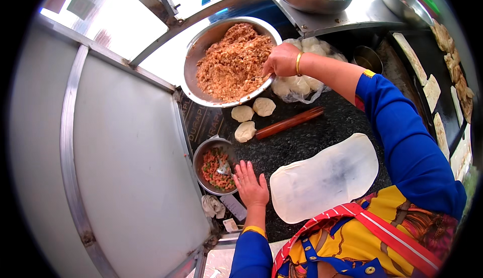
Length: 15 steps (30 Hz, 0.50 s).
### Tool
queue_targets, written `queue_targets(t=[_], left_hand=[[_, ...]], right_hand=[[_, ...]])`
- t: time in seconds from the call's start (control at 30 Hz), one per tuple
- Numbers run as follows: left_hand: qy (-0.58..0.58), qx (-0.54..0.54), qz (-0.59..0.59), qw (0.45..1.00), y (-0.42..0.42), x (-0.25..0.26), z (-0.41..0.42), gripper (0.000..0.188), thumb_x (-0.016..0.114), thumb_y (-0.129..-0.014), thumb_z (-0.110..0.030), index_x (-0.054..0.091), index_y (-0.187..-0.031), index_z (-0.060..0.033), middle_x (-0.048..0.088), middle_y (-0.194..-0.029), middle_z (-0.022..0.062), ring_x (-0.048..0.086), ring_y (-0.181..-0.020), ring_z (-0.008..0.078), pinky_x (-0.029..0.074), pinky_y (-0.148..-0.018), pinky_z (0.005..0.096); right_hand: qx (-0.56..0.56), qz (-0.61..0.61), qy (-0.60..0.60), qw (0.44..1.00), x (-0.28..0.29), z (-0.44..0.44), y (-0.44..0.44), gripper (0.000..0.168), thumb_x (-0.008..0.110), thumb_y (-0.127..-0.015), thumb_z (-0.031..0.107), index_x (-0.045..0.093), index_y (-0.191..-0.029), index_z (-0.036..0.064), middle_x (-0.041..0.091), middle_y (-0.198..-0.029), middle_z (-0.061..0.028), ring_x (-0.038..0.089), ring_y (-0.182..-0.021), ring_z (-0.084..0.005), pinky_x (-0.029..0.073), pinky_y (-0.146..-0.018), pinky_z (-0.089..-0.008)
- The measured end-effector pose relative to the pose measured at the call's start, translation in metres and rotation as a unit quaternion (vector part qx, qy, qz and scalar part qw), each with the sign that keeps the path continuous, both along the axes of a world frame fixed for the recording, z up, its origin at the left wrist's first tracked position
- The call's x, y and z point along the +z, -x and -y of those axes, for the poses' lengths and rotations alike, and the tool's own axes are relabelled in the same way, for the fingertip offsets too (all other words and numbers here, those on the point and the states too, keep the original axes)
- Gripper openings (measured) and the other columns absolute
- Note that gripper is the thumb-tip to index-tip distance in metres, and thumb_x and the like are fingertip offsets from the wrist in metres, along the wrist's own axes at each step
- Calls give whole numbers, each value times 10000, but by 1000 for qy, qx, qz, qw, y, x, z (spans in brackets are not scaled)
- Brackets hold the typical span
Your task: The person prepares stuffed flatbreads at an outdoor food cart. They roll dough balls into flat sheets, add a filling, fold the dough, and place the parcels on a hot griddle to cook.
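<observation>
My right hand (283, 61), with a gold bangle at the wrist, is closed on a metal utensil at the right rim of a large steel bowl (194, 79) of minced filling (236, 64). Resting beside a smaller metal bowl (197, 164), my left hand (251, 187) lies flat with its fingers apart. That bowl holds a red and green chopped mixture (215, 174) and a spoon (223, 167). A long, thin sheet of rolled dough (324, 176) lies on the dark stone counter (302, 138). Above it are a wooden rolling pin (289, 122) and several small flattened dough rounds (242, 113).
Dough balls in a plastic bag (298, 87) sit under my right forearm. A griddle (445, 89) with flatbread pieces is at the right. More steel bowls (320, 4) stand on a metal shelf. A cloth (213, 206) lies near a metal-framed panel (132, 153) at the left.
</observation>
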<state>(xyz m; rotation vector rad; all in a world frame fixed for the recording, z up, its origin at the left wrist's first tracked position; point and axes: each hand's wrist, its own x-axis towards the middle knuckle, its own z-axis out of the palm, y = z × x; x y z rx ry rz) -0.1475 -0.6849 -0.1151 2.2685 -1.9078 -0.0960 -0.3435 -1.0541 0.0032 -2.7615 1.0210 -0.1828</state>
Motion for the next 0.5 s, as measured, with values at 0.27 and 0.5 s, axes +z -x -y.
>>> queue_targets(t=[0.27, 0.5], left_hand=[[4, -7, -12, 1000, 4, 14, -6, 596, 568, -936, -263, 416, -1456, -16, 349, -1568, 173, 272, -1476, 346, 200, -1198, 494], [33, -13, -19, 999, 16, 7, 2, 577, 536, -970, -303, 415, -1449, -5, 343, -1571, 182, 259, -1480, 356, 187, -1196, 507]], right_hand=[[-119, 172, -304, 930, 7, -21, 18, 273, 699, -792, 108, 794, -1027, 211, 767, -1006, -3, 690, -923, -136, 526, -837, -295], [-116, 260, -189, 940, 57, -173, 89, 289, 731, -837, 120, 775, -1093, 247, 753, -1012, -42, 710, -820, -188, 540, -757, -306]])
